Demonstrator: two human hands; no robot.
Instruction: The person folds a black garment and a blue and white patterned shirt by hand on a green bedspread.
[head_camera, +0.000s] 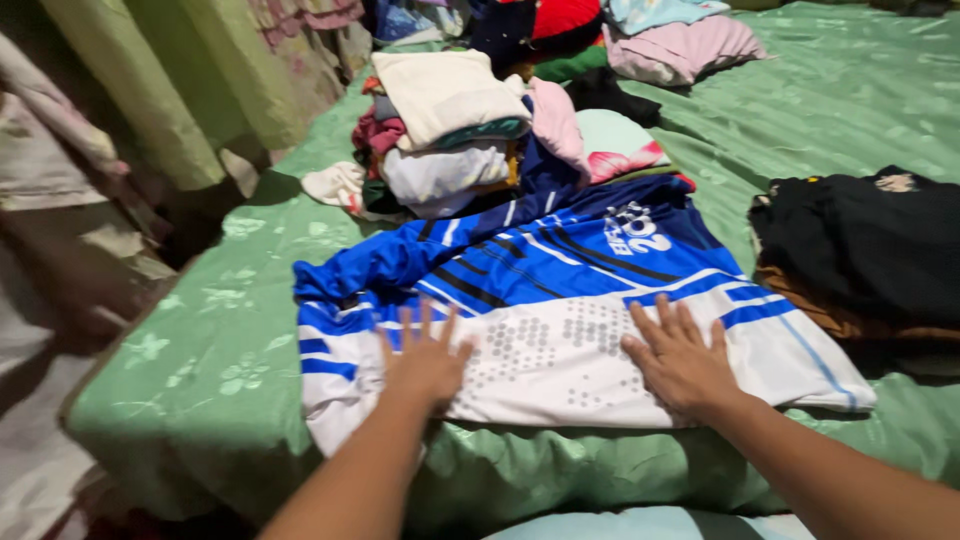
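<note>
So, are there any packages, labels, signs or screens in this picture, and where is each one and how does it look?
No packages, signs or screens.
Printed emblem: white, blocky marking on the blue upper part of the blue-and-white jersey, far from both hands.
Small pale patch: on top of the dark clothes pile at the right; too blurred to tell more.
</note>
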